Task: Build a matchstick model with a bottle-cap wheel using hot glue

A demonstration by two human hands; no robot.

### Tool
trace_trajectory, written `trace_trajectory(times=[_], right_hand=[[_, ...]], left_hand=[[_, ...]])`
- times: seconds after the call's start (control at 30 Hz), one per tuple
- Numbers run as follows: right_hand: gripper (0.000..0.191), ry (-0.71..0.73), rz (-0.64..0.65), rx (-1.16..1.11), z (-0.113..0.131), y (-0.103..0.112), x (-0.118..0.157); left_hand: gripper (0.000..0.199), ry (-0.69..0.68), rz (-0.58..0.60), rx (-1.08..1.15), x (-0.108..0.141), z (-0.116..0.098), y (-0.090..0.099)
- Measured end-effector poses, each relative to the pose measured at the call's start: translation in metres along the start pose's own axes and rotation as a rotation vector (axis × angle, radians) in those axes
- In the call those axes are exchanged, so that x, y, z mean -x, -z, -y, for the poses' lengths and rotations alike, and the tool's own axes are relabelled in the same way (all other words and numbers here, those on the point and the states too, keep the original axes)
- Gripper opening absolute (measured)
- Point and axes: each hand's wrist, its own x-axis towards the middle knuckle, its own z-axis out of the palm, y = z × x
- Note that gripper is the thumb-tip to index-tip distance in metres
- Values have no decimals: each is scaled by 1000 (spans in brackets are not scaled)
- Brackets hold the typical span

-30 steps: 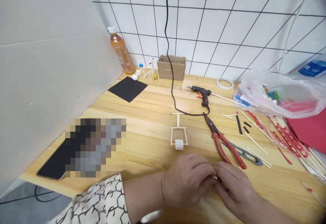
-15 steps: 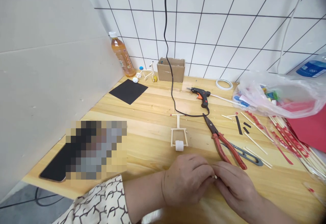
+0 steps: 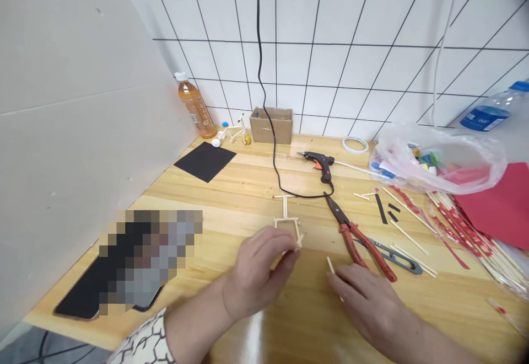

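My left hand point(image 3: 264, 265) is closed in a pinch, with a short pale wooden stick point(image 3: 300, 239) showing at its fingertips. It covers the near end of a small stick frame point(image 3: 285, 209), made of matchsticks with a red tip on its crossbar. The white roller seen there before is hidden behind my fingers. Whether those fingers touch the frame, I cannot tell. My right hand point(image 3: 367, 298), low over the table, pinches another thin wooden stick point(image 3: 330, 265) that points up and away. Red-handled pliers point(image 3: 351, 231) lie just beyond it.
Grey thread snips point(image 3: 400, 259) lie beside the pliers. A glue gun point(image 3: 320, 164) with its black cord rests behind the frame. Loose sticks, black strips and bundled matchsticks point(image 3: 458, 226) are on the right. At left are black paper point(image 3: 205, 162) and a phone point(image 3: 86, 281).
My hands, together before, have moved apart. The left went left and forward to the frame's near end with a short stick; the right keeps a stick near the pliers. The view has tilted up slightly.
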Motion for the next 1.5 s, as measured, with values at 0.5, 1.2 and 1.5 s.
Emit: trace_trajectory(times=[0.5, 1.2, 1.5], right_hand=[[32, -11, 153, -11, 3, -2, -7], [28, 180, -7, 75, -8, -1, -56], [26, 175, 43, 49, -6, 0, -61]], left_hand=[[21, -149, 45, -152, 6, 13, 10], [14, -283, 175, -22, 12, -2, 2], [17, -163, 176, -30, 14, 2, -3]])
